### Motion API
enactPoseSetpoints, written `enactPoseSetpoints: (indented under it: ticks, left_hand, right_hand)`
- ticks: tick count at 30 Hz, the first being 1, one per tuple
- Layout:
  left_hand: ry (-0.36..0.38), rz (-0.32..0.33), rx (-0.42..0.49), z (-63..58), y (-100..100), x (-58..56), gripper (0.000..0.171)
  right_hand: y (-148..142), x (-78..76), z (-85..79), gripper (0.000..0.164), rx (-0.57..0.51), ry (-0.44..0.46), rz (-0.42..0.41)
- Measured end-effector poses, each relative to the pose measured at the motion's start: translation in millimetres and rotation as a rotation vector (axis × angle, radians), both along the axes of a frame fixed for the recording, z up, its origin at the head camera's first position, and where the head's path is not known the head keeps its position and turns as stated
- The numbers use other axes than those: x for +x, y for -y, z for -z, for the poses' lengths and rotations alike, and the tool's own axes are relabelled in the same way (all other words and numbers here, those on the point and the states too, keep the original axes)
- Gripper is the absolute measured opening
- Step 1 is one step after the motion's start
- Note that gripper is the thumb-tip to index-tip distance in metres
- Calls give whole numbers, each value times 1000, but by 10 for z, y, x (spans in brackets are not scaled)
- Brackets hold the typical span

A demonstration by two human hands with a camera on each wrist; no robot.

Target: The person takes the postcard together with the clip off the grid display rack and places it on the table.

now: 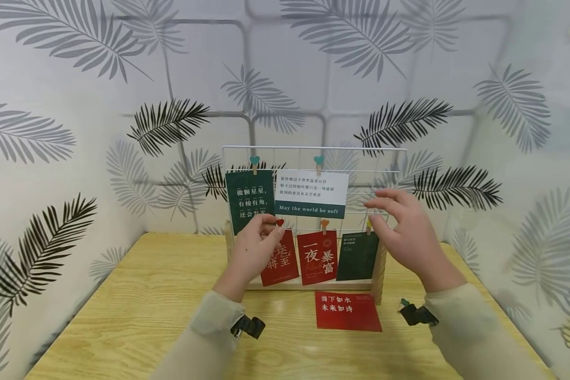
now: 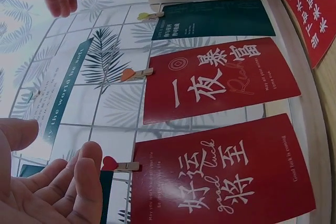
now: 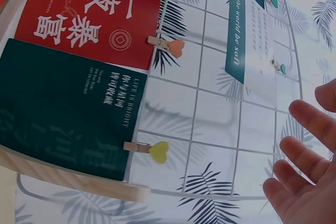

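My left hand [image 1: 253, 252] is at the left of a white wire grid rack, fingers loosely bent beside the red heart clothespin [image 2: 126, 166]; in the left wrist view thumb and fingers are apart with nothing between them. That clothespin holds a red card [image 2: 220, 174]. My right hand [image 1: 410, 235] hovers by the grid's right side, its fingers spread and holding nothing. On the upper row, turquoise heart clothespins hold a dark green card [image 1: 239, 198] and a white-and-green card [image 1: 311, 184]. Below hang another red card [image 1: 319, 264] on an orange clothespin [image 3: 167, 46] and a green card [image 3: 68, 108] on a yellow one [image 3: 149, 150].
A loose red card [image 1: 348, 316] lies on the wood-grain table [image 1: 285, 348] before the rack's wooden base [image 1: 313, 285]. Near my right wrist strap [image 1: 415, 315] is a small green heart [image 1: 404, 302]. A leaf-patterned backdrop [image 1: 285, 68] stands behind.
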State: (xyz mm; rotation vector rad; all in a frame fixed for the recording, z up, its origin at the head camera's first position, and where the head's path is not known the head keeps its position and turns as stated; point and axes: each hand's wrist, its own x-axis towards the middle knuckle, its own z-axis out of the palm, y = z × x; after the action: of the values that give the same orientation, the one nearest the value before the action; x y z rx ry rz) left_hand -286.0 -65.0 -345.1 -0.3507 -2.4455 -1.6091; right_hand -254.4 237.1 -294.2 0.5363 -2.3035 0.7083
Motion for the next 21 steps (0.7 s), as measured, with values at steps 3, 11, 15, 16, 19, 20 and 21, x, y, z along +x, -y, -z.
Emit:
enactPoseSetpoints:
  ticks: [3, 11, 15, 16, 19, 20, 21]
  left_hand:
    - [-12, 8, -11, -36, 9, -17, 42]
    - [-26, 21, -36, -161, 26, -53, 44]
    - [-45, 29, -46, -207, 38, -79, 45]
    - [-47, 32, -47, -222, 39, -85, 45]
    - [-48, 30, -55, -260, 42, -100, 46]
    - [-48, 31, -59, -271, 42, -102, 46]
    - [-49, 28, -62, -282, 42, -103, 46]
  right_hand:
    - [31, -21, -66, 23, 30, -27, -4]
    - [118, -80, -263, 24, 102, -82, -9]
    - [184, -125, -377, 27, 164, -106, -3]
    - [202, -135, -407, 27, 177, -115, -6]
    - [260, -165, -486, 29, 199, -134, -30]
    - [279, -182, -504, 29, 208, -143, -33]
    - [296, -197, -518, 29, 216, -148, -34]
